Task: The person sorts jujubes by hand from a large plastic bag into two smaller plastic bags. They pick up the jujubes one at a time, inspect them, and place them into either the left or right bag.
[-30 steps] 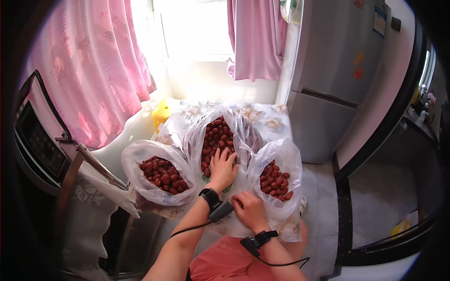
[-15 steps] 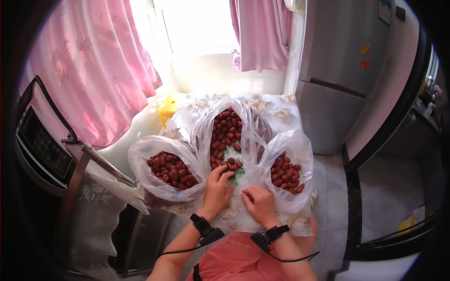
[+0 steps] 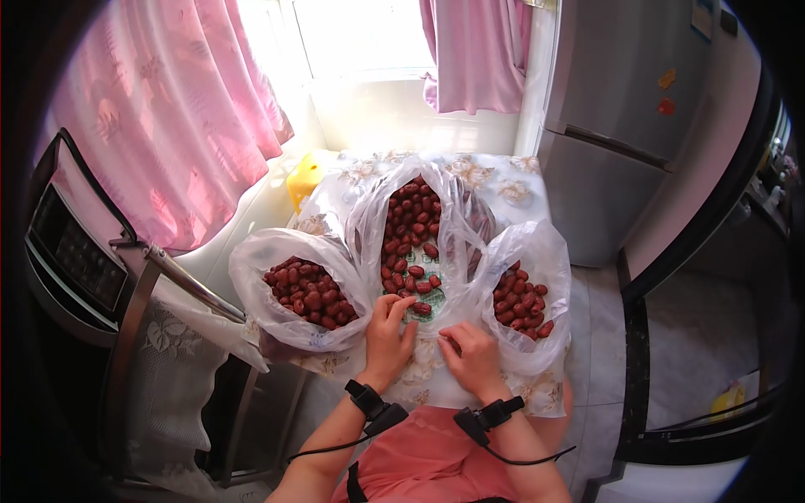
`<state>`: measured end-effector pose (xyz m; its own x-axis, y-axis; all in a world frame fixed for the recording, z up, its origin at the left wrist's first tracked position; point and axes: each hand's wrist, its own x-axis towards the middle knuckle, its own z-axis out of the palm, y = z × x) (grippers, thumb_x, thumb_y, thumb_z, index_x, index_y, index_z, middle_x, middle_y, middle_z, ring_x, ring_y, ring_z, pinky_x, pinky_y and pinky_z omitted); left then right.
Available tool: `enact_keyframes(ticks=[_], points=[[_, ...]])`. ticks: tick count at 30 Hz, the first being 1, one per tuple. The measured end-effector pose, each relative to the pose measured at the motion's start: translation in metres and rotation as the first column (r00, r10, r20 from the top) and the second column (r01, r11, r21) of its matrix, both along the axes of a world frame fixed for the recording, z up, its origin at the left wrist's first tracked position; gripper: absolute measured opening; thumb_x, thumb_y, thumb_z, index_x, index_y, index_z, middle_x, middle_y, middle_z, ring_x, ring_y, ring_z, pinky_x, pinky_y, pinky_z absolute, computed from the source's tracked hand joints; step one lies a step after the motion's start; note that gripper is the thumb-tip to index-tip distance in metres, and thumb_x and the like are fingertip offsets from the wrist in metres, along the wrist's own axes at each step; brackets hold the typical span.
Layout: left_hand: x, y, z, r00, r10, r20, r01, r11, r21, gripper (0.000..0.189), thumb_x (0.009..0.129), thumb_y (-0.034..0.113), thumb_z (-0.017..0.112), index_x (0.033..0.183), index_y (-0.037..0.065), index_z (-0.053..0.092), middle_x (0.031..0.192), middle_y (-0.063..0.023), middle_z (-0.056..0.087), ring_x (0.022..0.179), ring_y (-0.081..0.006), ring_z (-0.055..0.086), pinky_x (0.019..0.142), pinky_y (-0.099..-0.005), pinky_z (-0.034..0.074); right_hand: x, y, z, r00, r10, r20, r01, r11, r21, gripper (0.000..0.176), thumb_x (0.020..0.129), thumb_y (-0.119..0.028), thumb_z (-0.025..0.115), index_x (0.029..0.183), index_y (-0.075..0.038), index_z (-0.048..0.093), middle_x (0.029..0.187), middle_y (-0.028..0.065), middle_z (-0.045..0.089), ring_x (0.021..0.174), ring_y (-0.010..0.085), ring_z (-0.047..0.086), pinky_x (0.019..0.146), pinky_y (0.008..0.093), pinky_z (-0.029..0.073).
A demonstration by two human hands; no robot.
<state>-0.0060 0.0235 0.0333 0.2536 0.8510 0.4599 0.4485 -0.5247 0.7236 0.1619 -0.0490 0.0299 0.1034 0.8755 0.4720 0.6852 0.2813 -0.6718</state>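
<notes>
Red dates (image 3: pixel 411 205) fill the back of the clear plastic bag (image 3: pixel 367 220) in the middle of the table. A few loose dates (image 3: pixel 422 308) lie on its green-printed front part. My left hand (image 3: pixel 388 344) is at the front of this bag, fingers stretched forward to the nearest dates and thumb apart. To its right, my right hand (image 3: pixel 472 356) rests with fingers curled and closed; whatever they hold, if anything, is hidden. Further bags stand on either side, the left bag (image 3: pixel 251 251) with a heap of dates (image 3: pixel 309 292) and the right bag (image 3: pixel 549 251) with a smaller heap (image 3: pixel 520 302).
A flowered tablecloth (image 3: pixel 511 189) covers the table. Behind the left bag stands a yellow container (image 3: pixel 303 180). A grey refrigerator (image 3: pixel 599 184) is at the back right, and a black appliance (image 3: pixel 75 260) with a raised lid is at the left. Bands with cables are on both wrists.
The view has shifted slightly. Dates near my left fingers now lie more spread out over the green print. My right hand stays beside the bag's front, fingers still curled.
</notes>
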Motion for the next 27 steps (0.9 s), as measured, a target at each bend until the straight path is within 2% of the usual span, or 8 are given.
enact_keyframes(ticks=[6,12,14,18,20,22,24,27], points=[[0.0,0.002,-0.003,0.978,-0.01,-0.209,0.034,0.993,0.113,0.037,0.08,0.001,0.077,0.115,0.006,0.067,0.116,-0.0138,0.054,0.102,-0.0289,0.058,0.085,-0.0388,0.049,0.0,0.0,0.001,1.0,0.002,0.014,-0.002,1.0,0.003,0.011,0.087,-0.01,0.075,0.095,-0.005,0.072,0.086,0.0082,0.067,0.072,0.0268,0.067,0.065,0.0375,0.053],[-0.004,0.004,-0.003,0.993,-0.085,-0.077,0.083,0.996,-0.024,0.025,0.082,0.002,0.074,0.106,0.004,0.067,0.1,-0.0127,0.062,0.092,-0.0305,0.063,0.081,-0.0403,0.05,0.0,0.0,0.0,1.0,0.001,-0.001,-0.001,1.0,0.004,0.01,0.086,-0.009,0.075,0.095,-0.005,0.071,0.086,0.0082,0.067,0.071,0.0264,0.067,0.064,0.0374,0.052],[-0.001,0.001,0.003,0.99,-0.104,0.093,0.109,0.993,-0.048,0.022,0.084,-0.003,0.069,0.106,0.003,0.067,0.098,-0.0119,0.065,0.09,-0.0299,0.066,0.079,-0.039,0.052,0.0,0.0,0.0,1.0,0.003,-0.006,-0.003,1.0,0.004,0.01,0.086,-0.009,0.075,0.095,-0.005,0.071,0.086,0.0082,0.067,0.07,0.0261,0.067,0.064,0.0372,0.052],[-0.005,0.002,0.007,0.985,-0.144,0.098,0.149,0.987,-0.052,0.024,0.085,-0.007,0.064,0.107,0.002,0.066,0.103,-0.0125,0.066,0.092,-0.0302,0.068,0.079,-0.0374,0.053,0.0,0.0,0.001,1.0,0.002,0.007,-0.002,1.0,0.012,0.01,0.086,-0.009,0.075,0.095,-0.005,0.071,0.086,0.0081,0.067,0.07,0.0255,0.067,0.064,0.0365,0.053],[-0.006,0.002,0.006,0.982,-0.15,0.118,0.163,0.981,-0.109,0.027,0.086,-0.01,0.057,0.109,0.002,0.067,0.104,-0.0101,0.065,0.096,-0.0238,0.065,0.083,-0.0315,0.049,0.0,0.0,0.002,1.0,0.005,0.009,-0.005,1.0,0.012,0.01,0.086,-0.009,0.075,0.095,-0.005,0.071,0.086,0.0081,0.067,0.069,0.0252,0.067,0.064,0.0363,0.053],[-0.007,0.002,0.005,0.985,-0.138,0.102,0.149,0.983,-0.103,0.026,0.085,-0.01,0.058,0.107,0.002,0.066,0.103,-0.0108,0.065,0.095,-0.0264,0.066,0.082,-0.0333,0.051,-0.001,-0.001,0.002,1.0,0.006,-0.016,-0.007,0.999,-0.045,0.01,0.087,-0.01,0.073,0.095,-0.008,0.069,0.087,0.0078,0.065,0.08,0.0297,0.068,0.07,0.0414,0.053],[-0.006,0.003,0.003,0.988,-0.127,0.087,0.135,0.986,-0.097,0.025,0.085,-0.011,0.06,0.105,0.001,0.066,0.103,-0.0115,0.065,0.094,-0.0289,0.067,0.081,-0.0351,0.053,-0.001,-0.001,0.001,1.0,0.008,-0.021,-0.009,0.999,-0.053,0.01,0.087,-0.01,0.073,0.095,-0.008,0.069,0.087,0.0077,0.065,0.08,0.0296,0.068,0.07,0.0413,0.053],[-0.005,0.005,0.0,0.97,-0.133,0.203,0.153,0.985,-0.084,0.023,0.084,-0.011,0.059,0.103,0.001,0.065,0.101,-0.0115,0.065,0.092,-0.0273,0.066,0.081,-0.0347,0.052,-0.001,-0.001,0.0,1.0,0.008,-0.029,-0.01,0.998,-0.058,0.01,0.087,-0.011,0.073,0.095,-0.009,0.069,0.087,0.0074,0.065,0.08,0.0295,0.067,0.07,0.0414,0.053]])
